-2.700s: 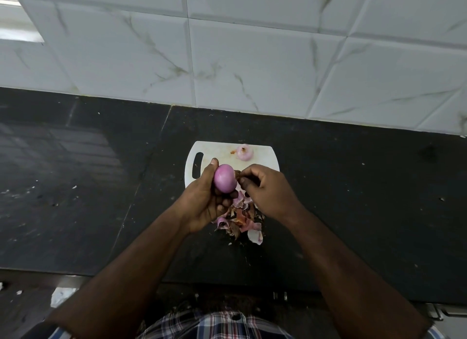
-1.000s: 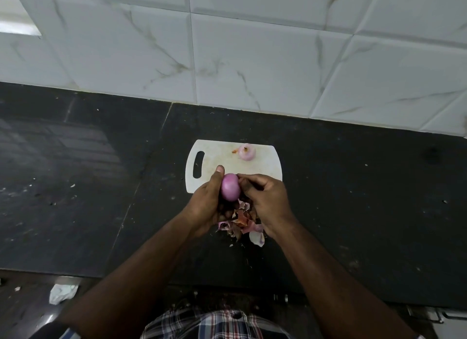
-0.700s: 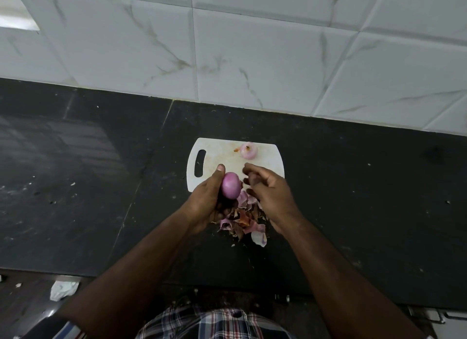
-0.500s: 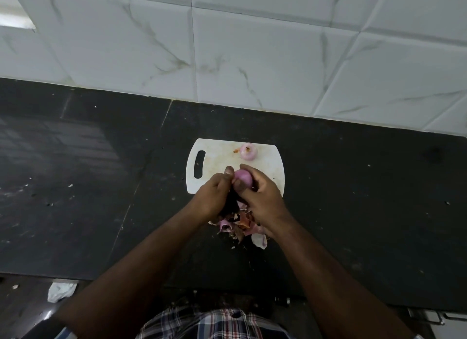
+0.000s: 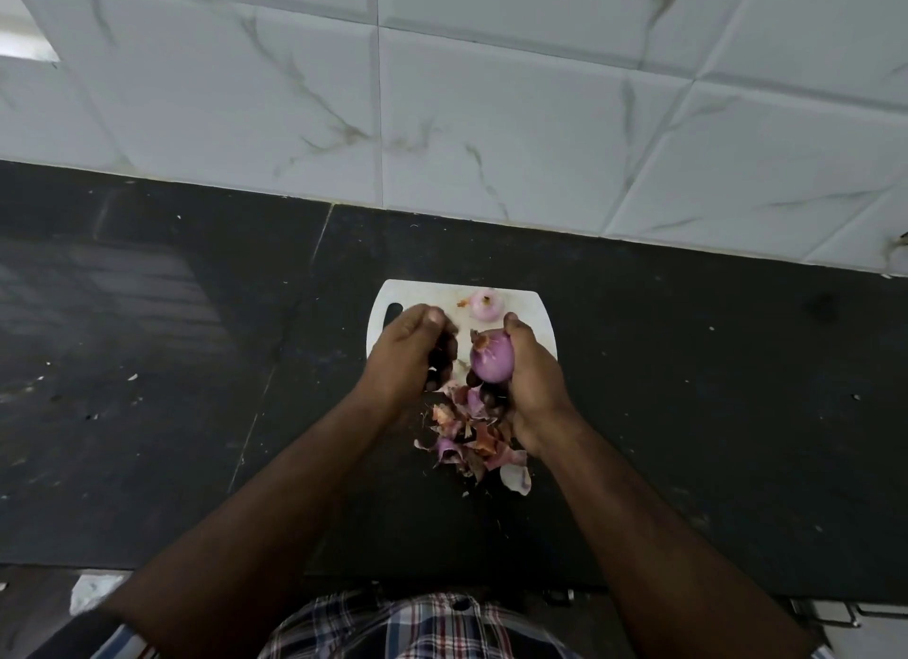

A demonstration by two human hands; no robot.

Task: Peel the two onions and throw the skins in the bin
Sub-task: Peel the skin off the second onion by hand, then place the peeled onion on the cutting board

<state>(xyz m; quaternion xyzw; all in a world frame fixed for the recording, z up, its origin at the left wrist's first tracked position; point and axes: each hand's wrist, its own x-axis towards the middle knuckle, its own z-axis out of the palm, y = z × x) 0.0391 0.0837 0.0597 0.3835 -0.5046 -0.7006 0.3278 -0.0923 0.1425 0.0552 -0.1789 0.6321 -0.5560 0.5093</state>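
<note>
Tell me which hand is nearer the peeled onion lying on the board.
Right. The right hand, gripping the other onion, has its thumb tip just below-right of the peeled onion; the left hand sits farther off to its left.

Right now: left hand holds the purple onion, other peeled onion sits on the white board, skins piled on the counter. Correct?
Wrong on the hand. The head view shows the right hand gripping the purple onion; the left hand has curled fingers and holds nothing visible. The rest stands: the other peeled onion sits on the white board, and the skins are piled on the counter.
</note>
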